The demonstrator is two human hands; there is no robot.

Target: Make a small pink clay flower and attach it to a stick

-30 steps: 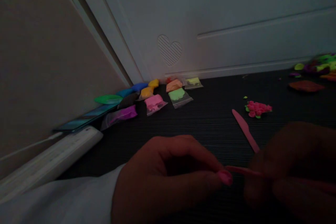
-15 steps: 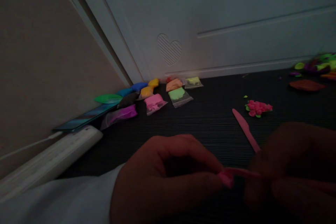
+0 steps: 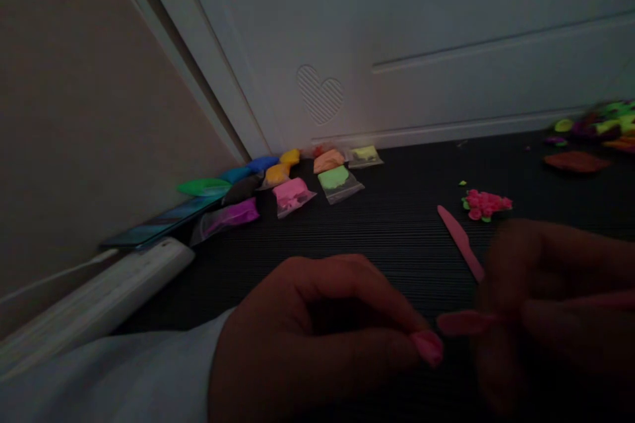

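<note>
Between thumb and forefinger, my left hand (image 3: 317, 330) pinches a small piece of pink clay (image 3: 428, 347) at the lower middle. My right hand (image 3: 546, 317) grips a pink modelling tool (image 3: 464, 323) whose flat, rounded tip points left, just apart from the clay. Past my right fingers lies a pink plastic knife (image 3: 460, 241), its lower end hidden behind them. Beyond the knife sits a cluster of pink clay flowers with green leaves (image 3: 485, 205).
Bags of coloured clay (image 3: 292, 195) lie along the back left by a white panel (image 3: 421, 99). At left are a phone (image 3: 163, 221) and a white power strip (image 3: 114, 291). A brown clay oval (image 3: 575, 161) and a bright clay pile (image 3: 610, 125) lie at far right.
The tool's tip has drawn back from the pink clay and turned to show its flat side. My right hand has shifted slightly up and right; my left hand stays nearly still.
</note>
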